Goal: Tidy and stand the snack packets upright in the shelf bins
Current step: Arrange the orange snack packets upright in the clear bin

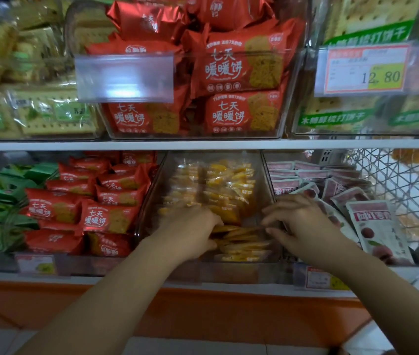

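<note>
Snack packets [239, 242], flat, glossy yellow film, in clear plastic bin [263, 180]

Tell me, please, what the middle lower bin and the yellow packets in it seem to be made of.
The bin looks like clear, glossy rigid plastic: packets show through its walls. The yellow packets seem wrapped in thin transparent film, since the contents show through; blur leaves this uncertain.

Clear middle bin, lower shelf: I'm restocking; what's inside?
Yellow clear-wrapped snack packets: upright at the back, flat in front, where the left hand and right hand grip some. The floor of the clear plastic bin is covered.
</note>
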